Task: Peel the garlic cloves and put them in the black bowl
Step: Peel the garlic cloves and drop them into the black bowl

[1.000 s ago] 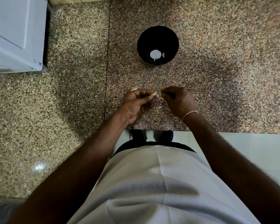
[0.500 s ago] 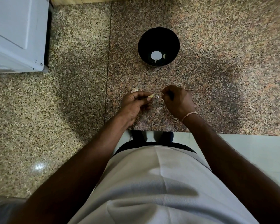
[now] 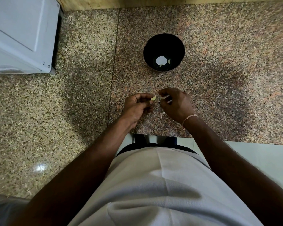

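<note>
My left hand (image 3: pixel 137 105) pinches a pale yellow garlic clove (image 3: pixel 153 98) between thumb and fingertips, just above the granite counter. A short gap to its right, my right hand (image 3: pixel 176 105) pinches a thin strip of papery garlic skin (image 3: pixel 164 97). The black bowl (image 3: pixel 180 46) stands farther back on the counter, beyond both hands, and a peeled clove (image 3: pixel 169 61) lies inside it beside a bright round glare spot. Loose skin scraps (image 3: pixel 162 113) lie on the counter under my right hand.
A white appliance (image 3: pixel 21 35) stands at the back left of the speckled granite counter (image 3: pixel 235 95). The counter's front edge runs just behind my wrists, with pale floor tiles (image 3: pixel 260 160) below on the right. A wooden strip (image 3: pixel 137 2) borders the back.
My hands have drawn apart: the right hand has pulled a strip of skin away from the clove, which stays in my left hand. The view has tilted slightly.
</note>
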Available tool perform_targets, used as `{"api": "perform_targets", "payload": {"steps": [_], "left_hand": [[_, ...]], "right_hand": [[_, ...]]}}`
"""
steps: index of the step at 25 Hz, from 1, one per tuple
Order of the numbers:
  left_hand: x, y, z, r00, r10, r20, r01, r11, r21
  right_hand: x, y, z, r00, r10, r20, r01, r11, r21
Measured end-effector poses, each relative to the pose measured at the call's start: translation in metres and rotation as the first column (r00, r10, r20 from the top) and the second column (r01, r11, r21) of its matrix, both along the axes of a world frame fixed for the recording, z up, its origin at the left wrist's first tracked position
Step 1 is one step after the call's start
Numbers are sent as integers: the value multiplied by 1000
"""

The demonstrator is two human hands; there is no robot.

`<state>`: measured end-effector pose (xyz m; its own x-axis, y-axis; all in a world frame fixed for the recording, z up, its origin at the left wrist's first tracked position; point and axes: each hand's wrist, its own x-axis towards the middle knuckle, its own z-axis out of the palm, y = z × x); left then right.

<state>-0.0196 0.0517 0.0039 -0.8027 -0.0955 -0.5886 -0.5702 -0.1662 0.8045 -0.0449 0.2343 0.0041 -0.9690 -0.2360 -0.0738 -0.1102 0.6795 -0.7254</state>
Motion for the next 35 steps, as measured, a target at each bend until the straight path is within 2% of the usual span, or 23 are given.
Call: {"api": "perform_targets", "payload": {"steps": [3, 6, 10, 13, 17, 20, 23, 26, 29, 32, 35], "left_hand": [[0, -1, 3, 1000, 20, -1, -20, 1000, -15], [1, -5, 3, 998, 51, 26, -51, 999, -9], [8, -11, -1, 992, 116, 55, -117, 993, 19], [11, -12, -2, 985, 161, 61, -161, 987, 8], [18, -8, -2, 982, 176, 72, -171, 983, -66], [21, -4, -4, 982, 174, 71, -155, 964, -216], [22, -6, -7, 983, 159, 96, -87, 851, -519], [24, -4, -7, 994, 95, 48, -36, 725, -688], [22, 13, -9, 997, -69, 16, 58, 648, -760], [18, 30, -11, 990, -139, -6, 77, 583, -809], [18, 37, -14, 985, -170, -21, 80, 561, -824]], "right_hand": [[-3, -3, 2, 994, 109, 26, -110, 994, 9], [-7, -9, 2, 977, 194, -84, -193, 981, 25], [-10, -12, -1, 976, 196, -92, -196, 981, 9], [-24, -11, -9, 987, 146, -70, -141, 988, 70], [-40, -18, -19, 991, 112, -67, -93, 966, 241], [-45, -17, -20, 987, 151, -52, -135, 964, 229], [-43, -2, -18, 989, 131, -71, -113, 970, 217], [-27, 11, -23, 982, 153, -107, -113, 943, 313], [-10, 6, -29, 965, 247, -84, -211, 929, 305], [-6, 6, -29, 941, 335, -54, -305, 906, 293], [-18, 19, -27, 966, 251, -68, -222, 932, 286]]}}
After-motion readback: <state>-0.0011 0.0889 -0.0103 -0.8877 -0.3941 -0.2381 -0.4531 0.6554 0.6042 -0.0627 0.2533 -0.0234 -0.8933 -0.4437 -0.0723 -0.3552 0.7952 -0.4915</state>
